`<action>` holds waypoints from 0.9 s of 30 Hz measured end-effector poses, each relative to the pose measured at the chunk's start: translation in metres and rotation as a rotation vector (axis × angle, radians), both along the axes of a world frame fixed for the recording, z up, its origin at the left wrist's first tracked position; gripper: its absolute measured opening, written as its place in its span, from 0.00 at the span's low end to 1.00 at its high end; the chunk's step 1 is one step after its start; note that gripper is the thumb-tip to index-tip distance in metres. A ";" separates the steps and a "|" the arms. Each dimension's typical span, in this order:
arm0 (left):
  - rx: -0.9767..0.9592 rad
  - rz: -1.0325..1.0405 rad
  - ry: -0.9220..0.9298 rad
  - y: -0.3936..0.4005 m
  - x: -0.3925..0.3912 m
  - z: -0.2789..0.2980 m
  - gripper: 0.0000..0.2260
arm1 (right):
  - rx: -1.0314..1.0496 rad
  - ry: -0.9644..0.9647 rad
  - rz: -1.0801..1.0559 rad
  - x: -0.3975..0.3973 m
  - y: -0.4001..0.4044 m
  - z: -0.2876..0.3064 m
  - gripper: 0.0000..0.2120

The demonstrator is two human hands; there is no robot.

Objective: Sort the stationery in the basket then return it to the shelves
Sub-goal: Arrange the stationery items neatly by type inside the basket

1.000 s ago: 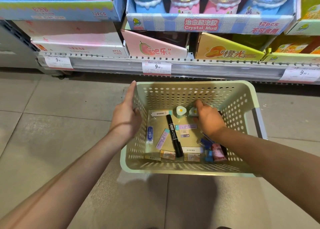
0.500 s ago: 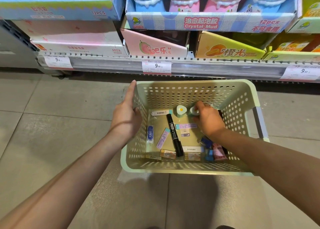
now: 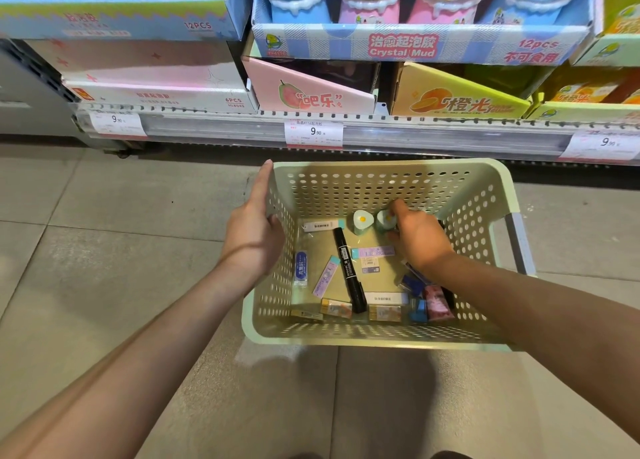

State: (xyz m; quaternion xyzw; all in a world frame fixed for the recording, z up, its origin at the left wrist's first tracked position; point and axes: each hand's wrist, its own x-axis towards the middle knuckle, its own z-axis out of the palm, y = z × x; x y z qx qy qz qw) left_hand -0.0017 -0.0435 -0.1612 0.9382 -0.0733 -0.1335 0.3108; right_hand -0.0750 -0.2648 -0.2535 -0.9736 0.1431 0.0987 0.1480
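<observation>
Head view. Kneeling over the basket (image 3: 388,335), which is sitting on the floor (image 3: 104,250) right in front of the shelf (image 3: 381,131).

Left hand (image 3: 252,236) gripping the basket's left rim, thumb hooked inside, fingers (image 3: 261,184) lying straight along the outside. Right hand (image 3: 420,238) reaching deep inside, fingertips (image 3: 396,206) touching the right egg eraser (image 3: 383,220) near the far wall. Cannot tell if closing round it yet; most of the fingers are hiding under the hand.

Doing this step well, probably: keeping the left hand firm so the basket is not sliding. Pinching the small egg by its sides, since it looks round and could roll. Grabbing its twin (image 3: 363,221) just beside it too, since like is going with like. Lifting straight up, not bumping the marker (image 3: 349,271) lying in the middle.

Lying on the basket bottom: the marker, flat lead cases, small boxes along the near wall, all mixed up and needing sorting. Writing on these too small to read, only barcodes showing.

Reading the shelf: "Crystal Mud" and "12pcs" on the blue checked box (image 3: 415,48). "12PCS" on the box at the far left. "6PCS" on the pale pink box (image 3: 156,87). Price tags (image 3: 313,132) saying 9.90. Chinese words on the pink and orange boxes.
</observation>
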 end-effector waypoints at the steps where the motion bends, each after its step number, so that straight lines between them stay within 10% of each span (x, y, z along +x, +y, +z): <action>1: 0.000 0.001 0.000 0.000 0.000 0.000 0.34 | 0.005 -0.001 0.002 0.000 0.000 0.001 0.15; 20: -0.032 -0.002 0.010 0.000 -0.003 0.003 0.34 | -0.033 -0.077 0.252 -0.008 0.021 0.052 0.14; 27: -0.065 -0.016 0.001 0.003 -0.002 -0.001 0.34 | 0.356 0.079 0.270 0.010 0.084 0.021 0.12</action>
